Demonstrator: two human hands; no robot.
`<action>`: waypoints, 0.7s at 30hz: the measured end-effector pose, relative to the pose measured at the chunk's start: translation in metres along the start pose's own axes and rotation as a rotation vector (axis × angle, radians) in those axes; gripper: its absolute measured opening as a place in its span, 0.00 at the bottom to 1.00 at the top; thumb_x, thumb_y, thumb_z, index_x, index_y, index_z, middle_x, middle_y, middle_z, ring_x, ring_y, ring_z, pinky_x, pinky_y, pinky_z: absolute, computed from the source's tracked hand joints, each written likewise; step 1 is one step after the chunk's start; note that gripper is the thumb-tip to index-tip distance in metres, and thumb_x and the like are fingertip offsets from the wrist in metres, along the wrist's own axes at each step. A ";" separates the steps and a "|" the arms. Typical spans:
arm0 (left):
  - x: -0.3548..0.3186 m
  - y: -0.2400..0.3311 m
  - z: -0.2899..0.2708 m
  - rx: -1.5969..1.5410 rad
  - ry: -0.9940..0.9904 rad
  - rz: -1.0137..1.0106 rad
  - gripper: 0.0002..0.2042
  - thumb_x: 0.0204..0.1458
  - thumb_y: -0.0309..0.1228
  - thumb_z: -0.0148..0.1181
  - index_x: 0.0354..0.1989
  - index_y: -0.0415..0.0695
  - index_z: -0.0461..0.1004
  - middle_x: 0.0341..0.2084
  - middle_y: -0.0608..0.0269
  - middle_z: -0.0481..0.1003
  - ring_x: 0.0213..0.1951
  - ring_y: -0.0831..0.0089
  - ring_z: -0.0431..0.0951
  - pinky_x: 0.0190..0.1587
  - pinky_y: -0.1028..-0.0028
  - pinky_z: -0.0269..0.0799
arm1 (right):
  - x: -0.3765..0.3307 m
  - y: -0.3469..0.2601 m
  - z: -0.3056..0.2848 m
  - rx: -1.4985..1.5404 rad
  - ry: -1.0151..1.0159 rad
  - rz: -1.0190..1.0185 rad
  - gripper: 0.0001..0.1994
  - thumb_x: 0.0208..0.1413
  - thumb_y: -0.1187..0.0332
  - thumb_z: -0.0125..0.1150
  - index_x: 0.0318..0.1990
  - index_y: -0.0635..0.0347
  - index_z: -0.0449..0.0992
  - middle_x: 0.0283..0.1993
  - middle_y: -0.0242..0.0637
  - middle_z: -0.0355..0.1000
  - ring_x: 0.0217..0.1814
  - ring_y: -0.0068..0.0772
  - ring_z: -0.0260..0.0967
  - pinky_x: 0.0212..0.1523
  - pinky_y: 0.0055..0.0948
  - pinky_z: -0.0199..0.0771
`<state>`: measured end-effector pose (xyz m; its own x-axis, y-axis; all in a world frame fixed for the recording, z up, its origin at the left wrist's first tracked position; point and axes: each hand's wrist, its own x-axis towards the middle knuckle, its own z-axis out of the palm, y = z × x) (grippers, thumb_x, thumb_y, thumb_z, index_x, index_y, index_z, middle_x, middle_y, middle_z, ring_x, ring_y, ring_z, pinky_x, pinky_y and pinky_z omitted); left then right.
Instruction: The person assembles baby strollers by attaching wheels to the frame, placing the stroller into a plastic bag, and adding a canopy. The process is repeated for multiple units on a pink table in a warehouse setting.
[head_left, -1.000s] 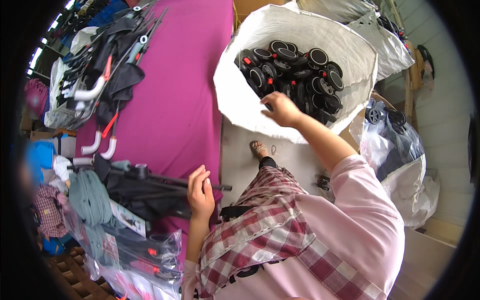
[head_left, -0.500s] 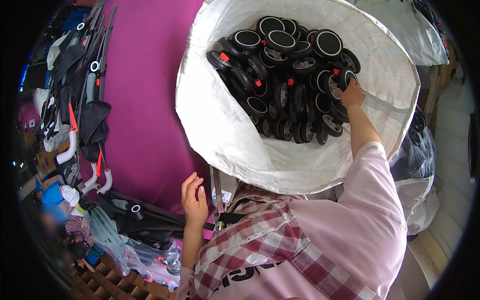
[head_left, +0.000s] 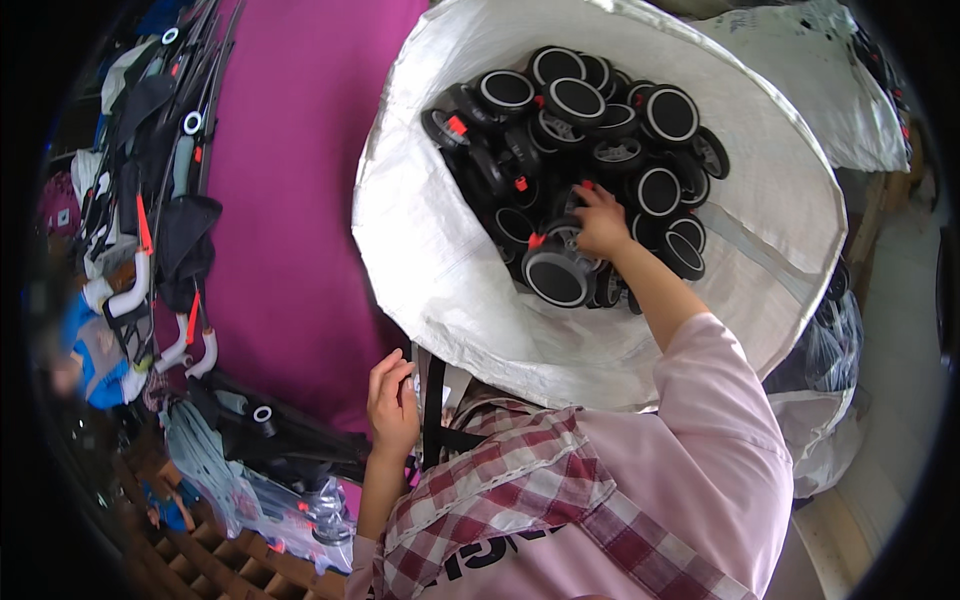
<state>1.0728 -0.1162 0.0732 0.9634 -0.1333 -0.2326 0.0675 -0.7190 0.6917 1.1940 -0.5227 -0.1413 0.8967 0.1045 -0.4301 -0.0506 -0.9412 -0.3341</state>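
Note:
A large white woven sack (head_left: 470,335) stands with its mouth wide, holding a heap of black stroller wheels (head_left: 672,113) with pale rings and some red clips. My right hand (head_left: 603,222) reaches into the heap, its fingers closed around a stroller wheel (head_left: 557,276) with a red clip, on the sack's near side. Part of that wheel's grey bracket is hidden by the fingers. Outside the sack, by its lower left rim, my left hand (head_left: 392,405) is raised with loosely bent fingers, slightly apart, and nothing in it.
A magenta surface (head_left: 300,200) runs along the sack's left. Folded frames with black fabric (head_left: 183,240) and white curved handles (head_left: 130,290) lie beyond it. Other white sacks (head_left: 800,85) stand to the right. At the far left, a person in blue (head_left: 98,350) is partly visible.
My right hand has moved left and nearer, from the heap's right side to its middle, and now grips a different wheel. My left hand has barely moved.

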 end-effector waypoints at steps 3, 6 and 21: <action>-0.016 -0.009 -0.010 0.094 0.031 -0.004 0.11 0.58 0.22 0.52 0.47 0.37 0.76 0.54 0.48 0.72 0.53 0.54 0.76 0.56 0.62 0.72 | 0.025 -0.050 0.004 -0.548 -0.501 -0.270 0.27 0.46 0.55 0.69 0.57 0.45 0.78 0.71 0.36 0.60 0.79 0.54 0.42 0.75 0.60 0.39; -0.039 -0.017 -0.019 0.058 0.077 -0.110 0.10 0.59 0.23 0.52 0.47 0.37 0.76 0.54 0.48 0.73 0.54 0.54 0.75 0.58 0.62 0.70 | 0.039 -0.028 0.034 -0.761 -0.441 -0.320 0.31 0.48 0.54 0.68 0.63 0.43 0.73 0.71 0.36 0.60 0.80 0.54 0.39 0.74 0.64 0.34; -0.153 -0.085 -0.025 -0.069 0.397 -0.137 0.11 0.58 0.21 0.52 0.47 0.37 0.76 0.53 0.49 0.73 0.53 0.53 0.75 0.56 0.63 0.71 | 0.006 -0.002 0.041 0.168 0.166 0.307 0.23 0.42 0.55 0.66 0.44 0.63 0.82 0.49 0.49 0.77 0.57 0.48 0.72 0.55 0.44 0.71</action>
<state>0.9258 -0.0177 0.0671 0.9685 0.2432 -0.0534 0.2060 -0.6623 0.7203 1.1818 -0.5072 -0.1775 0.8872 -0.2402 -0.3939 -0.3863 -0.8535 -0.3497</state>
